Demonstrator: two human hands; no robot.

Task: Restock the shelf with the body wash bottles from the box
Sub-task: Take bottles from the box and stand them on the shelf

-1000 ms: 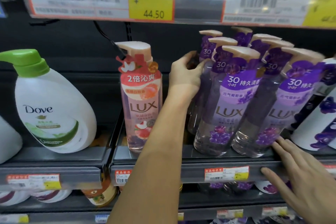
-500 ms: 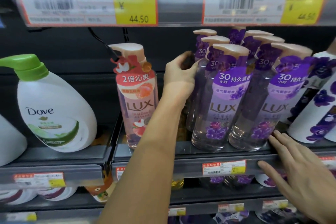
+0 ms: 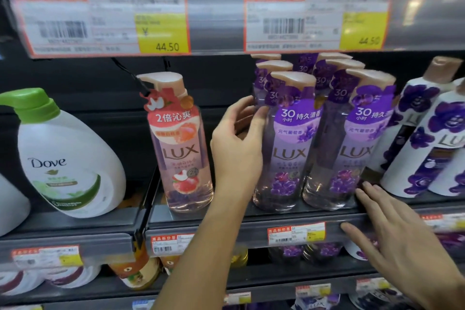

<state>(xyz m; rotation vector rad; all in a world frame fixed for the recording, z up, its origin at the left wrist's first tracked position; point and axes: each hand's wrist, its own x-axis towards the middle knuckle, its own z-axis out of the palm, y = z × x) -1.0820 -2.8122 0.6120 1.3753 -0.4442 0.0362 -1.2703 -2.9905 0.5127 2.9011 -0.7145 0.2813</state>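
Left hand [image 3: 236, 143]: fingers curled on front-left purple Lux bottle [image 3: 284, 148]; right hand [image 3: 407, 241]: fingers straight, resting on shelf [image 3: 251, 228] front edge

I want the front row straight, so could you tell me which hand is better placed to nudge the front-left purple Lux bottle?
Probably the left hand: its fingers already curl against the front-left purple Lux bottle. The right hand lies flat on the shelf edge.

You face dark grey store shelving [image 3: 251, 219] with a near-black back panel [image 3: 75, 78]. Clear rails along each shelf's front edge carry orange-bordered price tags [image 3: 105, 20]. Overhead light glares off the top rail [image 3: 415, 7] near its right end.
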